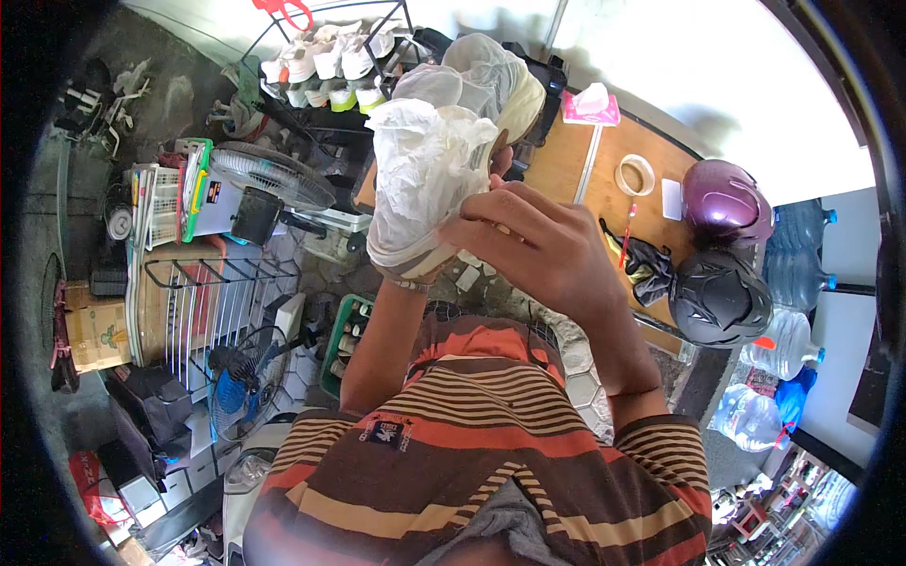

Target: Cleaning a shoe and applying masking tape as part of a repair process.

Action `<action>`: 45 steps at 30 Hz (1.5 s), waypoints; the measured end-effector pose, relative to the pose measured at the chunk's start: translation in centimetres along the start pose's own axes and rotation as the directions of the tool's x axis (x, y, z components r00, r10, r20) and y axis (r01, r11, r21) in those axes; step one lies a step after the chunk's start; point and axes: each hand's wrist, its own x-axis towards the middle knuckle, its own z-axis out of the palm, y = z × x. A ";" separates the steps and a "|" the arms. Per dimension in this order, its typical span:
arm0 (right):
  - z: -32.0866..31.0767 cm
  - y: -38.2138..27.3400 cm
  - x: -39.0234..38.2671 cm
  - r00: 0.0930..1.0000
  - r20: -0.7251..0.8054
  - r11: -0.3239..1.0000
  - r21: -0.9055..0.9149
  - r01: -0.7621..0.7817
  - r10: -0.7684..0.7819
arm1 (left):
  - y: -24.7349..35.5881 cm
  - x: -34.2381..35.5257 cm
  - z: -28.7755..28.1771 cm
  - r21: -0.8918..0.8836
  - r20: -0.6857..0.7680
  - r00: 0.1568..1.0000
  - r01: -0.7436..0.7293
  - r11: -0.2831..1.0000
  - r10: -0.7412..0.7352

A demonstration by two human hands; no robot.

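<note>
A light shoe [425,247] covered with crumpled white paper [425,165] is raised in front of me. My left hand [502,158] is wrapped round it from behind, mostly hidden, with fingertips showing at its right side. My right hand [533,245] has bent fingers pressed to the shoe's lower right edge; what exactly they pinch is too small to tell. Just beyond, a similar pale bundle wrapped in white paper [481,80] sits near the wooden table.
The wooden table [557,160] at right holds a tissue pack [590,108], tape roll [634,175], purple helmet [725,198] and black helmet [719,300]. Water jugs [793,269] stand beyond. Shoe rack [396,19], fan [269,174], wire rack [217,321] and green basket [335,363] are behind and left.
</note>
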 end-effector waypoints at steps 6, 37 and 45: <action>-0.2 0.1 -0.5 0.998 0.031 0.998 -0.009 0.057 -0.057 | 0.6 -0.5 -1.2 0.450 0.361 0.925 -0.061 0.891 -0.119; 3.7 2.7 -10.4 0.827 -0.108 0.815 0.280 -0.507 0.552 | 1.5 -1.4 -2.7 -0.003 -0.106 0.994 -0.022 1.000 0.022; 2.6 8.3 -7.2 0.978 0.000 0.965 0.163 -0.207 0.210 | 3.0 1.9 -5.6 -0.003 -0.218 0.972 -0.085 0.996 0.083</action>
